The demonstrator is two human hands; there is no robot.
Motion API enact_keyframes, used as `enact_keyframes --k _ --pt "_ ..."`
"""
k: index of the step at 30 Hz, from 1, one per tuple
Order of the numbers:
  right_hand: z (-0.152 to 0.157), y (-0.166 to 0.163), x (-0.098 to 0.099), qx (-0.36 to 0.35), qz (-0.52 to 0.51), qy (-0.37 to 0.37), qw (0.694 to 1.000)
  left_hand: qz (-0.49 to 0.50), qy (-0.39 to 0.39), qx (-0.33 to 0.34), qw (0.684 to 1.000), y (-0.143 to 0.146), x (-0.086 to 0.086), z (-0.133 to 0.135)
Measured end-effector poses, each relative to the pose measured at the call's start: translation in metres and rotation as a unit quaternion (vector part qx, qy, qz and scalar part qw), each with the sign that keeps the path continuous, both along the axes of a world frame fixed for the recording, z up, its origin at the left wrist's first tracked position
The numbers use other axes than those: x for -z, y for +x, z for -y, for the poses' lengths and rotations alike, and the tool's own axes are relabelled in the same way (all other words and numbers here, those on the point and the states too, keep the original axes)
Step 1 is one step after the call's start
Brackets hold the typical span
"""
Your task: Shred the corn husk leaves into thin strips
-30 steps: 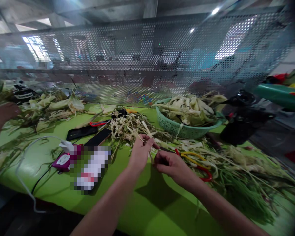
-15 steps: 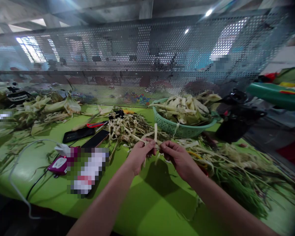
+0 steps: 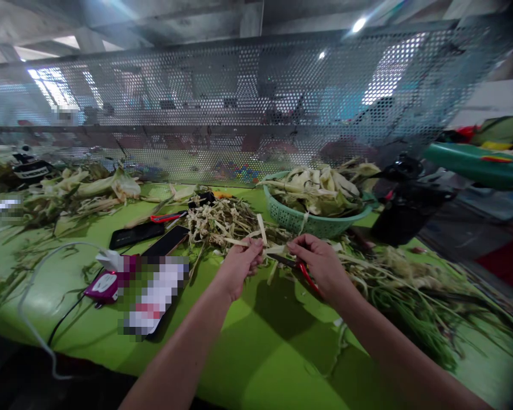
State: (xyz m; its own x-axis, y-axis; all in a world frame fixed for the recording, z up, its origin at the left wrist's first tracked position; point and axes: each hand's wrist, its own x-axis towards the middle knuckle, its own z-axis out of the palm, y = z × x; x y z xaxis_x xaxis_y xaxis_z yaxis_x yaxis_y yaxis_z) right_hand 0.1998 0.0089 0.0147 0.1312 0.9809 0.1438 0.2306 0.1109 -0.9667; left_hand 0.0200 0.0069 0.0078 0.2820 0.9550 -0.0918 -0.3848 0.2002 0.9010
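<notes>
At mid-frame, your left hand (image 3: 238, 266) and right hand (image 3: 320, 265) have moved apart, grips pinched closed on a pale, flat husk strip (image 3: 276, 250), apparently tautening it.

The left hand (image 3: 238, 269) covers the middle of the pale strips (image 3: 262, 229) it grips, so how they cross there cannot be told; the right hand (image 3: 320, 266) hides the end of the one it pinches, and much of the red-handled scissors (image 3: 308, 278) beneath. Left of the left hand, a phone-like slab (image 3: 158, 296) is blurred into blocks; far to that hand's left, lettering on a black object (image 3: 31, 169) is too small to read. Beyond the right hand, heaped husks (image 3: 318, 185) conceal the inside of the basket (image 3: 308, 223). Beyond both hands, shapes behind the perforated screen (image 3: 214, 80) are indistinct. Far right of the right hand, the picture's edge cuts off a green tub-like thing (image 3: 474, 164).
</notes>
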Motion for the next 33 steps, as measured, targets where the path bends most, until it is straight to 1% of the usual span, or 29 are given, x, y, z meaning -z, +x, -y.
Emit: enact_keyframes --k 2,3,5,7,9,12,15,19,21,22,24,26,27,28,30,31,33 --pt "0.002 0.000 -0.002 -0.039 0.020 0.005 0.999 -0.035 0.020 -0.007 0.999 0.000 0.001 -0.001" --pt "0.003 -0.001 -0.003 -0.071 0.007 -0.008 0.997 -0.050 0.028 -0.005 0.998 0.000 0.001 -0.001" --pt "0.007 -0.005 -0.004 -0.136 -0.057 -0.054 0.988 -0.069 0.044 0.013 0.997 0.002 0.002 0.000" --pt "0.010 -0.009 -0.003 -0.163 -0.113 -0.082 0.977 -0.078 0.058 0.039 0.995 0.005 0.003 0.001" --pt "0.012 -0.011 -0.002 -0.148 -0.139 -0.078 0.976 -0.076 0.059 0.054 0.994 0.008 0.003 0.003" --pt "0.010 -0.011 0.001 -0.119 -0.155 -0.073 0.978 -0.078 0.043 0.057 0.994 0.010 0.001 0.007" --pt "0.008 -0.009 0.003 -0.096 -0.159 -0.060 0.981 -0.103 0.035 0.072 0.991 0.012 -0.004 0.011" --pt "0.004 -0.007 0.005 -0.064 -0.162 -0.036 0.984 -0.134 0.047 0.092 0.986 0.012 -0.007 0.012" --pt "0.002 -0.003 0.004 -0.068 -0.116 -0.020 0.991 -0.149 0.059 0.095 0.983 0.011 -0.006 0.010" --pt "0.001 0.000 0.003 -0.065 -0.069 0.000 0.996 -0.159 0.069 0.096 0.980 0.010 -0.005 0.009" --pt "0.001 0.006 -0.002 -0.036 0.055 0.072 0.995 -0.185 0.101 0.099 0.972 0.008 0.000 0.007" --pt "0.002 0.009 -0.009 -0.005 0.175 0.161 0.971 -0.216 0.144 0.100 0.961 0.008 0.006 0.005" --pt "0.004 0.009 -0.013 -0.008 0.224 0.194 0.955 -0.230 0.162 0.099 0.954 0.008 0.010 0.004" --pt "0.006 0.008 -0.015 -0.026 0.263 0.215 0.940 -0.243 0.176 0.095 0.949 0.009 0.013 0.004" --pt "0.010 0.003 -0.017 -0.096 0.300 0.217 0.924 -0.262 0.192 0.092 0.941 0.012 0.018 0.004" --pt "0.011 0.000 -0.017 -0.125 0.296 0.209 0.924 -0.267 0.199 0.094 0.938 0.013 0.019 0.005" --pt "0.012 -0.005 -0.013 -0.143 0.256 0.184 0.938 -0.266 0.209 0.111 0.934 0.015 0.017 0.007"
